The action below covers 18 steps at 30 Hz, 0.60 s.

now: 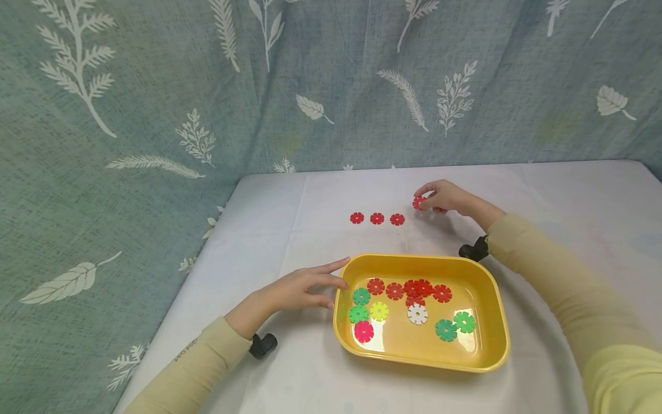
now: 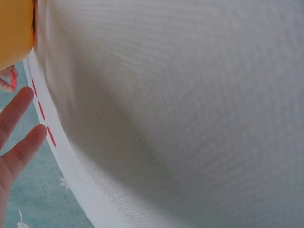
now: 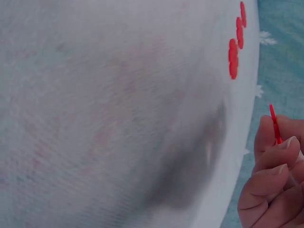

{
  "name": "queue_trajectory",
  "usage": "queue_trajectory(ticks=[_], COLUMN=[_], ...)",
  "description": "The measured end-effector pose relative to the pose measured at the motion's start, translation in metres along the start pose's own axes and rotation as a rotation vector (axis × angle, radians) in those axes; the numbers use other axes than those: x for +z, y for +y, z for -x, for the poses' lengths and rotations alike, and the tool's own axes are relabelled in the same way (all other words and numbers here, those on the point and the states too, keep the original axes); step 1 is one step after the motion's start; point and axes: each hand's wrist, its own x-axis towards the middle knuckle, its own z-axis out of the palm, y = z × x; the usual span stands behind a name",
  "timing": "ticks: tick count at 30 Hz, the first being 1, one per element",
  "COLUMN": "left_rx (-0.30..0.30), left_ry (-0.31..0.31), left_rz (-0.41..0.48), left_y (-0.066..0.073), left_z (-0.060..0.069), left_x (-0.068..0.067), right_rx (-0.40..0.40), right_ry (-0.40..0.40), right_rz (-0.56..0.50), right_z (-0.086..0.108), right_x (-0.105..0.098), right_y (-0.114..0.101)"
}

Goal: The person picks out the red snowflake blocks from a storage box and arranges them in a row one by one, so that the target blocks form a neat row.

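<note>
Beyond the yellow rectangular plastic tray [image 1: 400, 348], the right hand [image 1: 446, 196] pinches a red, notched, flower-shaped plastic disc [image 1: 416, 202], which looks light, stiff and a little slippery, best held by its rim, while the left hand [image 1: 300, 288], fingers apart, is at the tray's left edge

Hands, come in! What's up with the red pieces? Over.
Right hand pinching red piece. Left hand at yellow tray. Three red pieces lined up. Nothing visibly blocking.

Glossy, smooth plastic yellow tray [image 1: 398, 348]; plastic-looking red discs [image 1: 377, 215]; matt, fine-textured white tablecloth [image 1: 310, 241]; matt, woven-looking cloth backdrop [image 1: 331, 69]
</note>
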Motion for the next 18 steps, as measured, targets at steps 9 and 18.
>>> queue_trajectory(ticks=[9,18], left_rx=[-0.013,-0.021], left_ry=[-0.007,-0.008], left_rz=[-0.008,-0.031], left_y=[0.001,0.004], left_z=[0.000,0.000], left_x=[-0.001,-0.002], right_rx=[0.025,-0.017], right_ry=[-0.044,-0.053], right_rz=[0.066,0.147], right_z=[-0.006,-0.009], right_x=[0.010,0.018], right_y=[0.012,0.013])
